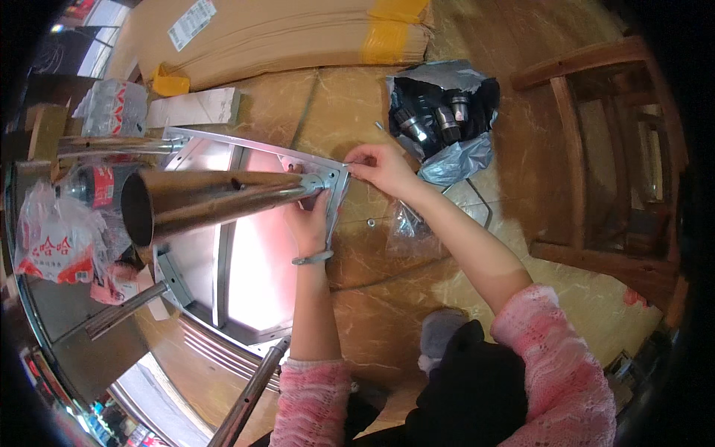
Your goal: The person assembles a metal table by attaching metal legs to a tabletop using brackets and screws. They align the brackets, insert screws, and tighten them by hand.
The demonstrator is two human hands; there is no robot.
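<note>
A shiny metal tube leg (216, 200) stands up from the corner of an upturned metal table frame (223, 141) lying on the brown marble floor. My left hand (310, 221) grips the base of that leg at its round flange, a bracelet on the wrist. My right hand (381, 165) pinches a small thin tool or screw at the frame's corner plate (337, 179), fingers closed on it. Which small part it is I cannot make out.
An open grey-and-black plastic bag (447, 119) with several metal fittings lies past my right hand. A small clear bag (406, 220) and a loose washer (370, 222) lie beside the frame. Flat cardboard (283, 33) at the back, wooden chair (596, 149) right, bottles and bags left.
</note>
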